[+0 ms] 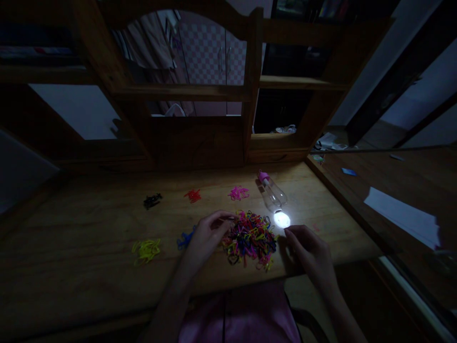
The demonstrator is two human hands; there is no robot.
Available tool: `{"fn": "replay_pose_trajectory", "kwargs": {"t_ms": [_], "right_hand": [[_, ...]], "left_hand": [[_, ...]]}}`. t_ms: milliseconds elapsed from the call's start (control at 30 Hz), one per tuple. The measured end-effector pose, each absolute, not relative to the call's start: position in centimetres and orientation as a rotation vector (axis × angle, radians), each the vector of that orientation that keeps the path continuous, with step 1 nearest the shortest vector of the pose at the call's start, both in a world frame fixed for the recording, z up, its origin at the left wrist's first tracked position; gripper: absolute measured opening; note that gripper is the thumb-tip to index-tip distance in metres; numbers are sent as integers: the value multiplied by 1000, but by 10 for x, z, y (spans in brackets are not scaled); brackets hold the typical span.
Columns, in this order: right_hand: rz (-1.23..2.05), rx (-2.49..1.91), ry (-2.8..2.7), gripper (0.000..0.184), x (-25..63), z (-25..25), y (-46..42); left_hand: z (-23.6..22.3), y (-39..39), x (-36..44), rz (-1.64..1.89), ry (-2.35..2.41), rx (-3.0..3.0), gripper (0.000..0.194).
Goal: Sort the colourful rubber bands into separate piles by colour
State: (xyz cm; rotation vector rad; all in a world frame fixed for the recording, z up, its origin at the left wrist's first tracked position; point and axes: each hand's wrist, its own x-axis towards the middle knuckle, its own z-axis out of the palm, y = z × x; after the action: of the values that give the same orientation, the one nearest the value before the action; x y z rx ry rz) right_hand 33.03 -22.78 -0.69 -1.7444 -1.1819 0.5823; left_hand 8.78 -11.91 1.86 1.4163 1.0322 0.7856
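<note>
A mixed heap of small, many-coloured elastic bands lies on the wooden tabletop in front of me. At the heap's left edge is my left hand, its thumb and fingers drawn together; what is between them, if anything, is too small to make out. My right hand is to the right of the heap, fingers closed in a pinch just below a glaring white light. Whether those fingertips touch the light or hold a band is unclear. Partly behind my left hand sits a little blue pile.
Separate small piles lie around: yellow, black, red and pink. A clear bulb-shaped bottle with a pink cap lies beyond the heap. Wooden shelving closes off the back; white paper rests at right.
</note>
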Motion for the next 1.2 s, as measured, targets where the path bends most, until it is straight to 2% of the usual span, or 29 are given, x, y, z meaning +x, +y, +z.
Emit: {"fn": "replay_pose_trajectory", "kwargs": {"t_ms": [233,300,367,567,733,900,1200], "right_hand": [[517,-1477,-1494,9,280,31,-216],[532,-1403,-1537,12,266,39,-212],[551,-1372,-1539,14,257,43,-208],[594,-1361,-1487,6,256,37,-200],[583,-1388,-1475,9,261,31,-195],[512,-1450,-1509,11,266,27,-197],[277,-1381,-2001,28,272,3,-202]], "left_hand": [[24,-129,96,788,991,1373,13],[24,-132,98,794,985,1352,11],[24,-134,100,803,996,1337,10],[23,-138,100,812,987,1398,12],[25,-140,102,813,948,1435,19],[25,-139,101,801,988,1494,15],[8,-127,89,891,1151,1668,16]]}}
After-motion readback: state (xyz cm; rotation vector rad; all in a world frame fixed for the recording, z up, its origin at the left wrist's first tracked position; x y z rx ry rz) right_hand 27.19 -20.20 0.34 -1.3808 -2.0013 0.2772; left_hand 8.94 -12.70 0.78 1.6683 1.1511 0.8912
